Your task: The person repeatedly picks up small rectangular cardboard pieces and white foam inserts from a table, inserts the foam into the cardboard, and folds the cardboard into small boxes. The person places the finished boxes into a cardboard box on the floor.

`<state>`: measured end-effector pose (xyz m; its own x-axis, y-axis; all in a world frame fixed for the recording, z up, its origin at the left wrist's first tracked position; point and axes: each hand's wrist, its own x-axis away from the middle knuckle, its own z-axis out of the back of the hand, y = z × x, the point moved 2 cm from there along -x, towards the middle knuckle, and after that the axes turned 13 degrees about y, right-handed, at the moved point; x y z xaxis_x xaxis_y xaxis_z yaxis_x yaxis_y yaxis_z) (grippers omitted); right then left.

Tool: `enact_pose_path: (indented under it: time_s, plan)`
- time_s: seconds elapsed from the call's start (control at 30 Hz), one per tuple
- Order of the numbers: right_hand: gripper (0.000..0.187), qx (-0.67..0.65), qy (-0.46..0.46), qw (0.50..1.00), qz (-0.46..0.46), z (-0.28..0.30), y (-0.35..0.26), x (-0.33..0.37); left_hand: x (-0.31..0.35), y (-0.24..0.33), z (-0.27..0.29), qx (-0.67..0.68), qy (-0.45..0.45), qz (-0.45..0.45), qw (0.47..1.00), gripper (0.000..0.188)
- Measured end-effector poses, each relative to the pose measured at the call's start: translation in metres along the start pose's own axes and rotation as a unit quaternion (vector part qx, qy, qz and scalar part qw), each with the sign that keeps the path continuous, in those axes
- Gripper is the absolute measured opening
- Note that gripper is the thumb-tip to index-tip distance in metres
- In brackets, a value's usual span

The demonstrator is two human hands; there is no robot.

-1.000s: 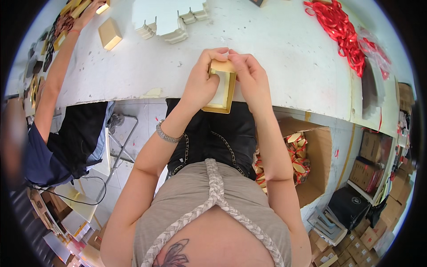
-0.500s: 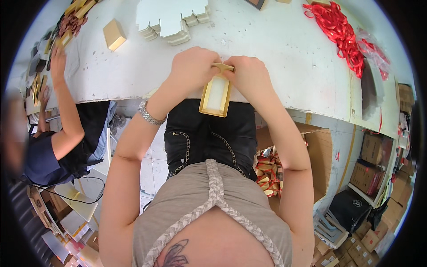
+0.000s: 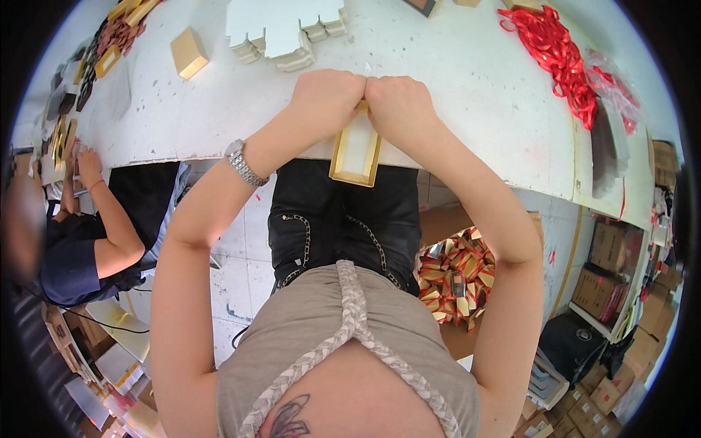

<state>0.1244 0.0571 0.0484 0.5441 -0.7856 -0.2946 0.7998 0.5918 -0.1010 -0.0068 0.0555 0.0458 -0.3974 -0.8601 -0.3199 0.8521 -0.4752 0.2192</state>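
A narrow gold box [image 3: 337, 162] with a pale, window-like panel in its long face lies at the table's front edge, its near end sticking out over my lap. My left hand [image 3: 327, 101] is closed at the box's far end. Knuckle to knuckle with it, my right hand [image 3: 400, 106] is curled around the same end. My fingertips, and the end of the box under them, are hidden by the hands. On the white table beyond lies a stack of white flat cut card pieces [image 3: 285, 33], with another gold box [image 3: 189, 54] to its left.
A heap of red ribbon [image 3: 544, 40] lies at the table's far right. Below the table, right of my legs, a cardboard carton [image 3: 458, 342] holds many gold-and-red pieces. At left a co-worker's hand [image 3: 89, 164] is near gold pieces at the table edge. Shelves and cartons [image 3: 610, 244] stand at right.
My hands have closed together over the box's far end, covering the raised gold flap, and my elbows have spread outward. The co-worker's arm has drawn back toward the table edge.
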Motion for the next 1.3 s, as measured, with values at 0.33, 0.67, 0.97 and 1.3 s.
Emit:
enact_pose_path:
  time_s: [0.33,0.67,0.97,1.3]
  plan:
    - [0.010,0.027,-0.072,0.997,-0.018,0.004,-0.005,0.004,0.003,0.010,-0.005,0.017,0.043,0.013,0.999,0.012]
    - [0.019,-0.313,-0.054,0.946,-0.065,0.019,-0.007,0.001,0.029,-0.030,0.032,0.090,-0.037,-0.007,0.995,0.020]
    - [0.050,-0.317,0.127,0.859,-0.382,-0.069,0.053,-0.170,0.041,-0.223,0.147,0.388,0.292,0.409,0.773,0.066]
    - [0.035,-0.218,0.169,0.881,-0.385,-0.044,0.088,-0.154,0.010,-0.159,0.023,0.246,0.316,0.289,0.870,0.050]
